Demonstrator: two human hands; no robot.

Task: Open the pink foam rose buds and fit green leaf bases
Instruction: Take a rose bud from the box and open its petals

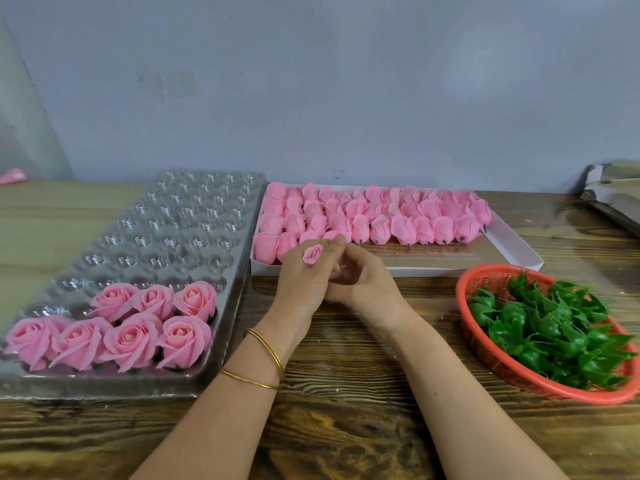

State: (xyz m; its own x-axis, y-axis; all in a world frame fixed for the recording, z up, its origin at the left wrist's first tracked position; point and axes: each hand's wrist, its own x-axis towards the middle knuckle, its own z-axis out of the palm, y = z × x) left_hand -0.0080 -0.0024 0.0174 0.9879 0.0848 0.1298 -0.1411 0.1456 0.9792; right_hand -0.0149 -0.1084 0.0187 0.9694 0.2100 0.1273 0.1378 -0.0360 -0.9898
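My left hand (304, 282) grips a small closed pink rose bud (312, 253), its spiral top showing above the fingers. My right hand (360, 271) is pressed against the left one, fingers curled toward the bud's underside; whether it holds the bud I cannot tell. Behind the hands a white tray (509, 244) holds several rows of closed pink buds (381, 216). At the right an orange basket (465, 299) is full of green leaf bases (547, 327). At the left a clear blister tray (194, 216) carries several opened roses (138, 323) with green bases in its near pockets.
Everything sits on a wooden table (346, 410). A grey wall rises behind. Folded cardboard (613, 192) lies at the far right edge, and a pink scrap (14, 175) lies at the far left. Gold bangles circle the left wrist (263, 355).
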